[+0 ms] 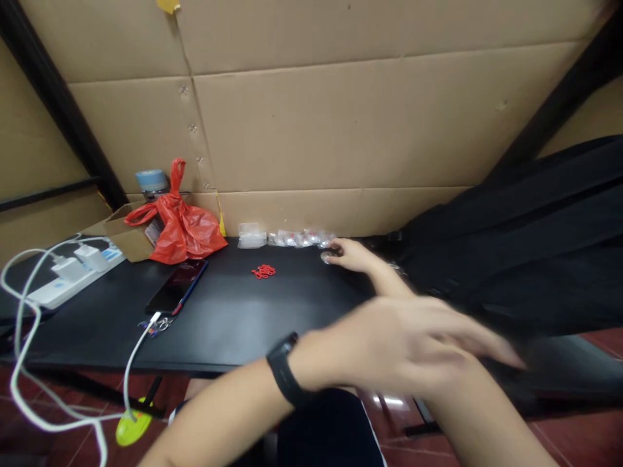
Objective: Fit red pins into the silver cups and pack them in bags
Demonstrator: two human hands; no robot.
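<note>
Packets: While clear plastic packets (294, 239), some showing red inside, line the back edge of the black table (238, 318), a round clear disc (326, 257) sits before their right end, axis unclear.
Right hand (354, 255): fingers at disc, grip unclear.
Left hand (403, 340): fingers released, blurred.

Beside one knotted red plastic bag (187, 227), on the left, are one open brown cardboard box (127, 235) and, farther out, one long white power strip (48, 294) with two white plug adapters (71, 267). Behind the bag: one blue-capped bottle (152, 181). In front: one black smartphone (178, 287). Right: one pile of small red loops (263, 272) and one row of clear plastic packets (296, 239), both uncountable; two bare hands, left (413, 344) and right (354, 255).
</note>
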